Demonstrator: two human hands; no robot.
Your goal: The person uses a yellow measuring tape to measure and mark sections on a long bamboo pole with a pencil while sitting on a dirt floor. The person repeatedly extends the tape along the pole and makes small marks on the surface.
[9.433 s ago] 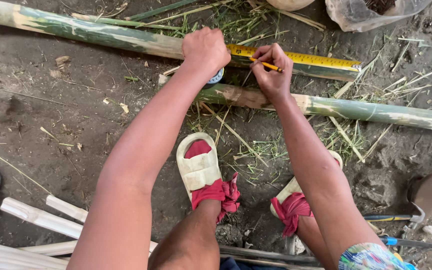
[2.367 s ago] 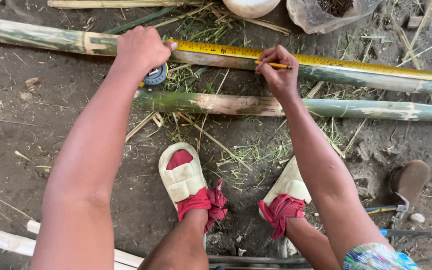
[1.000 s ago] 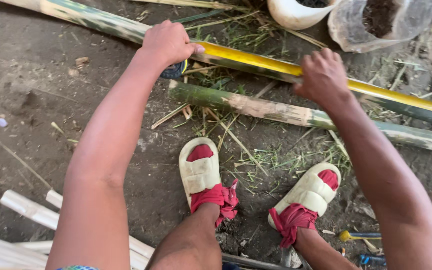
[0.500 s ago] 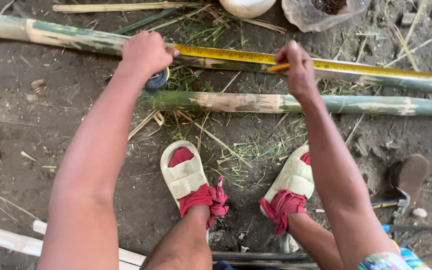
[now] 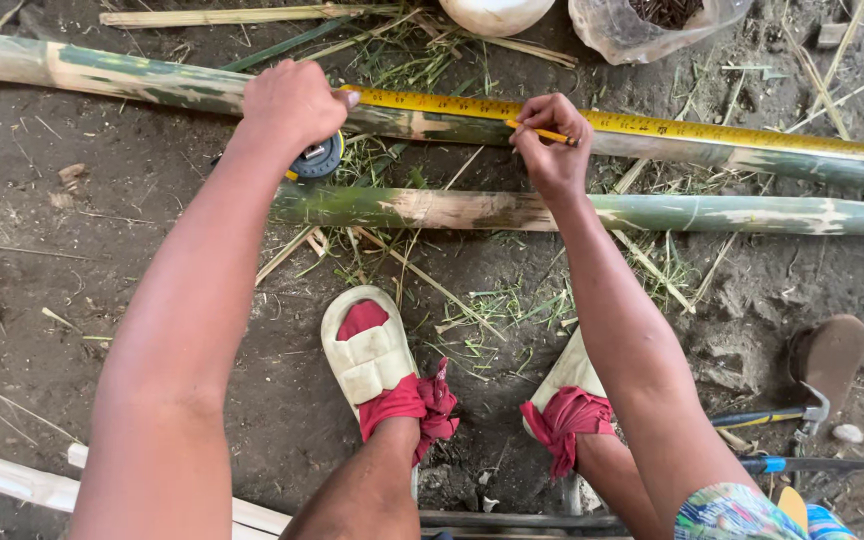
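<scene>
A long green bamboo pole (image 5: 102, 75) lies across the top of the ground, with a yellow tape measure blade (image 5: 672, 125) stretched along it. My left hand (image 5: 287, 105) presses the tape measure case (image 5: 317, 157) against the pole. My right hand (image 5: 549, 140) grips a yellow pencil (image 5: 542, 132) with its tip on the tape and pole. A second, shorter bamboo pole (image 5: 572, 210) lies just below, nearer my feet.
My feet in cream sandals with red cloth (image 5: 377, 365) rest on bare dirt. A hammer (image 5: 772, 415) and a blue-handled tool (image 5: 802, 465) lie at right. Split pale bamboo strips (image 5: 22, 483) sit at lower left. A plastic bag (image 5: 652, 20) and a white bowl (image 5: 497, 12) stand behind the pole.
Over the earlier frames the tape was drawn further right along the pole. My right hand shifted slightly and now sets the pencil tip on the tape; my left hand stays on the case.
</scene>
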